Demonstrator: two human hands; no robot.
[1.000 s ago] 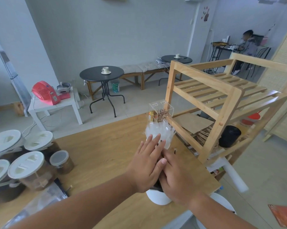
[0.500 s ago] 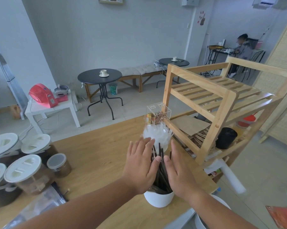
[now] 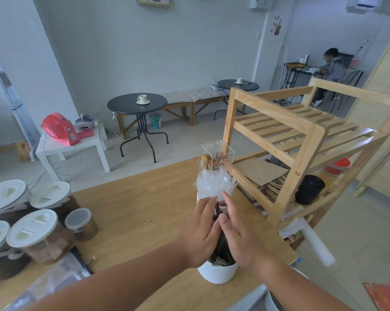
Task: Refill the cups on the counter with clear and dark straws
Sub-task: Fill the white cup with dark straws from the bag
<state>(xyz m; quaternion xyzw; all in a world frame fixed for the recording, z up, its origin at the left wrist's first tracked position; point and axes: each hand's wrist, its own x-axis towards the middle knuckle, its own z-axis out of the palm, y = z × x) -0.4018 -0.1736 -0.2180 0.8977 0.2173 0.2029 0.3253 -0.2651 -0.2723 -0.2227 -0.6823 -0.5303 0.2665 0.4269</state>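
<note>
Dark straws (image 3: 222, 251) stand near-upright in white cup (image 3: 217, 272), lower centre of frame, sandwiched between left hand (image 3: 202, 232) and right hand (image 3: 240, 237). Both hands flat-fingered, pressing, not clasping. Clear straws (image 3: 214, 187) just above.

Started with left hand (image 3: 203, 232) laid over right hand (image 3: 239, 239), both pressed onto the dark straws (image 3: 222, 250) and hiding them. Half a second on, drew the two apart, palms flat on either side of the bundle, straws bared between. Closed them in again since: left fingertips up against right thumb across the bundle, no overlap this time. Left the straws' lower ends and the rim of the white cup (image 3: 216, 273) more exposed than at the start. Tipped the view up slightly.
</note>
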